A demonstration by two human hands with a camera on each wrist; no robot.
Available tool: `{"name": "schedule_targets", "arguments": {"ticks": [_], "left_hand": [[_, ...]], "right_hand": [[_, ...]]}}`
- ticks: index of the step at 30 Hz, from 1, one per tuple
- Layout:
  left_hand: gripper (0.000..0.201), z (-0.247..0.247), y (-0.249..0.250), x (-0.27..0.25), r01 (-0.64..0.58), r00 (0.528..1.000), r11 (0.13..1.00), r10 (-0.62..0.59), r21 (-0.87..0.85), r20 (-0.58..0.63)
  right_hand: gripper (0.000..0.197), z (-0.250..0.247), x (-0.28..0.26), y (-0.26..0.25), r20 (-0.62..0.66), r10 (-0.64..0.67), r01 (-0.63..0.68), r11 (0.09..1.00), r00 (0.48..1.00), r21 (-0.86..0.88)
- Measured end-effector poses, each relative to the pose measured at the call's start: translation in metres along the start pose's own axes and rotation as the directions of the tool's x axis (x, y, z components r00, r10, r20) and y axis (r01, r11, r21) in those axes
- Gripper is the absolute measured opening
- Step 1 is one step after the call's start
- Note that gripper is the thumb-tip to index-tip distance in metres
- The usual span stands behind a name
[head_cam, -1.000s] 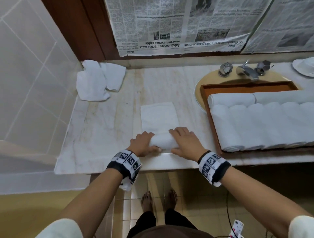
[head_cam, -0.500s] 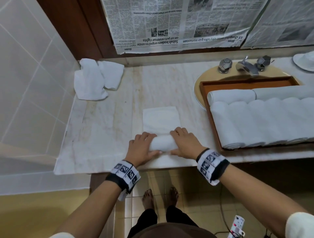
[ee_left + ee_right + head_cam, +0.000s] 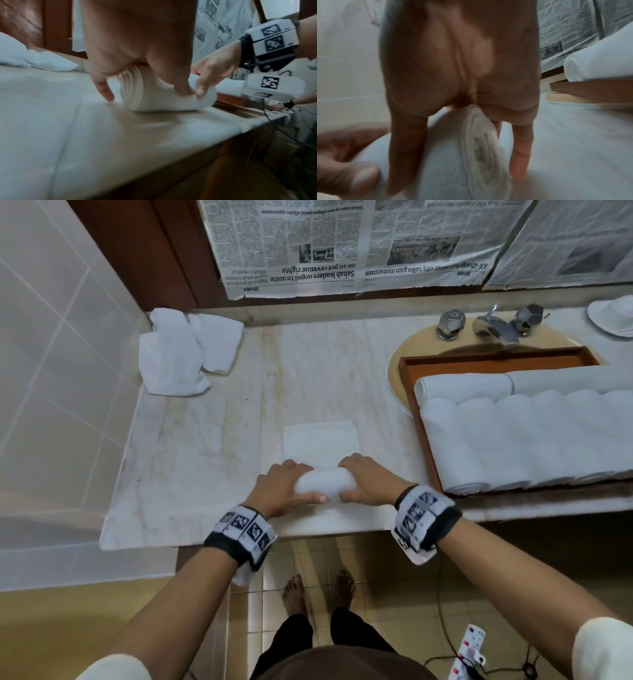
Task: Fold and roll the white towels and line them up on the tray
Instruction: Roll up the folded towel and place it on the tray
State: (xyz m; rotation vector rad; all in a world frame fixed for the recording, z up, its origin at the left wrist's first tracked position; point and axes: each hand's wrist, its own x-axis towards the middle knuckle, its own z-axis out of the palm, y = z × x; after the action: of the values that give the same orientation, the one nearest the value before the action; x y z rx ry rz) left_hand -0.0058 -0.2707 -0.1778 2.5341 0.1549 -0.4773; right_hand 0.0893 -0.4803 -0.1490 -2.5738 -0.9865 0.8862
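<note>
Both hands curled round the half-rolled towel (image 3: pixel 320 484) on the table (image 3: pixel 212 440), left hand (image 3: pixel 277 491) and right hand (image 3: pixel 368 484) gripping opposite ends; even pressure would keep the ends flush as the flat tail beyond the fingers winds in

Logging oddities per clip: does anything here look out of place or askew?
Mostly tidy. The wooden tray sits over the sink basin rather than on the counter. Loose unfolded towels lie crumpled in the far left corner. Both hands grip the half-rolled towel evenly.
</note>
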Motion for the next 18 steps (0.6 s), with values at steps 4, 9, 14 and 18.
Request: {"name": "schedule_targets", "arguments": {"ticks": [4, 9, 14, 18], "left_hand": [[0.067, -0.019, 0.004, 0.018, 0.044, 0.982, 0.996, -0.029, -0.076, 0.185], [0.072, 0.009, 0.013, -0.003, 0.045, 0.979, 0.999, -0.047, -0.017, -0.198], [0.083, 0.041, 0.007, -0.02, -0.066, 0.941, 0.996, 0.082, 0.061, -0.329], [0.084, 0.006, 0.002, -0.003, -0.061, 0.993, 0.996, 0.054, -0.068, -0.109]], "right_hand": [[0.076, 0.038, -0.019, 0.001, -0.303, -0.14, 0.034, 0.943, 0.943, -0.33], [0.065, 0.009, 0.006, 0.005, -0.072, -0.017, 0.009, 0.993, 0.997, -0.116], [0.063, -0.019, 0.019, 0.006, 0.189, 0.049, -0.067, 0.993, 0.981, 0.094], [0.068, 0.006, -0.006, -0.002, -0.134, 0.029, -0.064, 0.962, 0.991, -0.266]]}}
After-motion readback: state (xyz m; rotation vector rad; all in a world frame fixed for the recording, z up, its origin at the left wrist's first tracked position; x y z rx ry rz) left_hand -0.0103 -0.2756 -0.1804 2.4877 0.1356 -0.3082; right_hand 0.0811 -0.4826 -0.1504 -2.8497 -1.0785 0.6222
